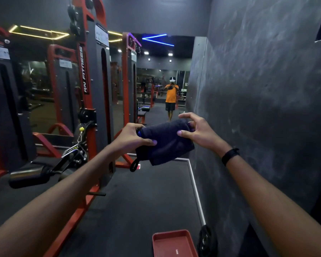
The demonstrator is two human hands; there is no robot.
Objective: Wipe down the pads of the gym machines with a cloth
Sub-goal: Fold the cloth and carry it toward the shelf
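A folded dark blue cloth is held up in front of me at chest height, a small loop hanging from its lower left corner. My left hand grips its left end, with the thumb across the front. My right hand holds the right end, thumb pressed on the front and fingers curled over the top edge. A black band sits on my right wrist. No machine pad touches the cloth.
Red and grey cable machines line the left side, with a chrome handle low at the left. A dark wall runs close on the right. A red tray and a weight plate lie on the floor. A mirror ahead reflects a person.
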